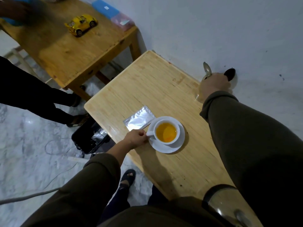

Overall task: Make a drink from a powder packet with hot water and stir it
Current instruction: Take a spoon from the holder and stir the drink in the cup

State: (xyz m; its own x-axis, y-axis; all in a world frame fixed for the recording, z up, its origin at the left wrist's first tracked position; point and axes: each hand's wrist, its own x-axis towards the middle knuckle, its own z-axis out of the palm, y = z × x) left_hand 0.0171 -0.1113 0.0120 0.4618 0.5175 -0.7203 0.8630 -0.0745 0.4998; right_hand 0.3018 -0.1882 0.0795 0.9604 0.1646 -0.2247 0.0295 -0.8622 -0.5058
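1. Left hand (136, 139) pinches the handle of the white cup (166, 132) of orange drink, on its saucer (170, 149) near the table's (164, 82) left edge.
2. Right hand (213, 85) grips a spoon (207, 69) at the far right edge.
3. Silver packet (139, 119) lies touching the saucer.

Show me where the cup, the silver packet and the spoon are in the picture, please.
cup (166, 132): head view, on the orange drink inside it.
silver packet (138, 119): head view, on the middle of its foil face.
spoon (207, 69): head view, on its bowl above the right hand.

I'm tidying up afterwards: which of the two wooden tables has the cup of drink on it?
The paler table by the wall, nearer the person, holds the cup on its saucer. The darker table beyond carries only a yellow toy car and boxes.
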